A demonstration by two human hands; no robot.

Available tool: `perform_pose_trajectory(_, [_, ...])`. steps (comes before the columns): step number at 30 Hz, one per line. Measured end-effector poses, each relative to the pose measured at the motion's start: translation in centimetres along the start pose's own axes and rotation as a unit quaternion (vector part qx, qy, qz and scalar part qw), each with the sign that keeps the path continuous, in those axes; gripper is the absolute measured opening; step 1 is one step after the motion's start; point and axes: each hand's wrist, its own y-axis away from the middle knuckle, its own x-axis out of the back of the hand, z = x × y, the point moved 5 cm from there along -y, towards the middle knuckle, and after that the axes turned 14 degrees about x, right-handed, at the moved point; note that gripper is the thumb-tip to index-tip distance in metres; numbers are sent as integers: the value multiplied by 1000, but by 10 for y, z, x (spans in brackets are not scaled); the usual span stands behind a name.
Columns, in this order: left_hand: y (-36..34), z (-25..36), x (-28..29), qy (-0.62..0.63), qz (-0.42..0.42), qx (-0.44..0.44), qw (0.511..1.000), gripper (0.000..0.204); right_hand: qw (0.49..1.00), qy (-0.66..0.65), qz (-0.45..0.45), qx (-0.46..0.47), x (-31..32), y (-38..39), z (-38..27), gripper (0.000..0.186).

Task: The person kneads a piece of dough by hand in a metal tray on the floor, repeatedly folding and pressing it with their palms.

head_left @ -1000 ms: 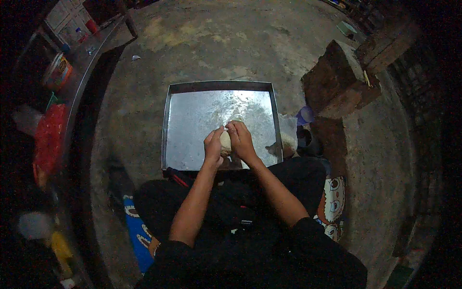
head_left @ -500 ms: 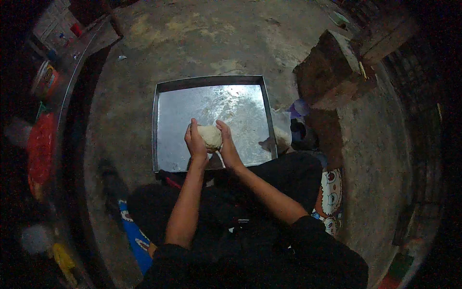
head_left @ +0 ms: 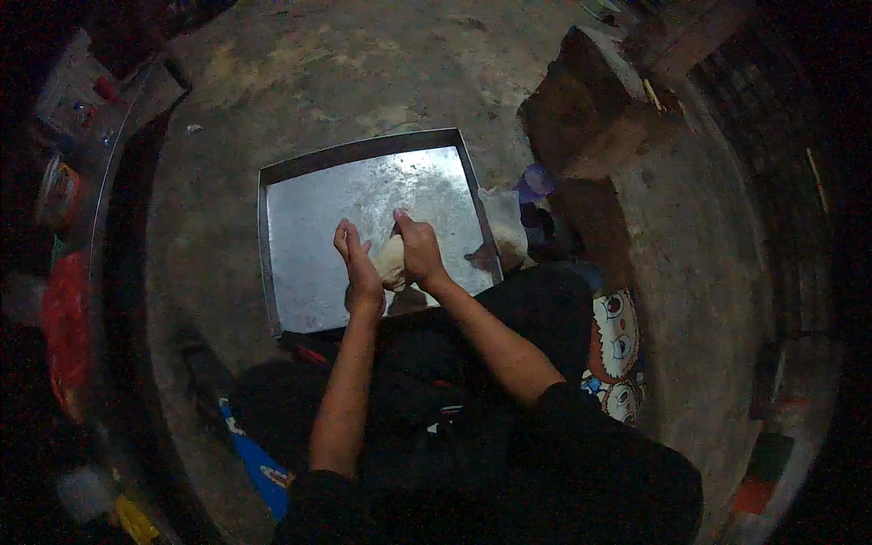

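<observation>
A pale lump of dough (head_left: 390, 266) is between my hands, over the near part of a square metal tray (head_left: 304, 245). My right hand (head_left: 421, 250) wraps round the dough from its right side, with the thumb up, and hides part of it. My left hand (head_left: 361, 272) is upright at the dough's left, its fingers stretched out and the palm turned towards it. Whether the left palm touches the dough I cannot tell. The tray's metal surface looks wet or smeared in places.
The tray lies on a rough concrete floor (head_left: 354, 82), close to my dark-clothed legs. To its right are a cloudy plastic bag (head_left: 501, 213) and a purple object (head_left: 536, 183). Farther right stands a brown block-like object (head_left: 581, 91). A red thing (head_left: 68, 318) lies at the left edge.
My right hand has turned and closed over the dough, while my left hand has come off its side somewhat. The view has shifted, so the tray appears farther left and tilted.
</observation>
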Motion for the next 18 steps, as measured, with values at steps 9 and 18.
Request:
perform_pose_trajectory(9, [-2, -31, -7, 188, -169, 201, 946, 77, 954, 136, -29, 265, -12, 20, -23, 38])
perform_pose_trajectory(18, [24, -24, -16, 107, -235, 224, 940, 56, 989, 55, 18, 139, -10, 13, -16, 46])
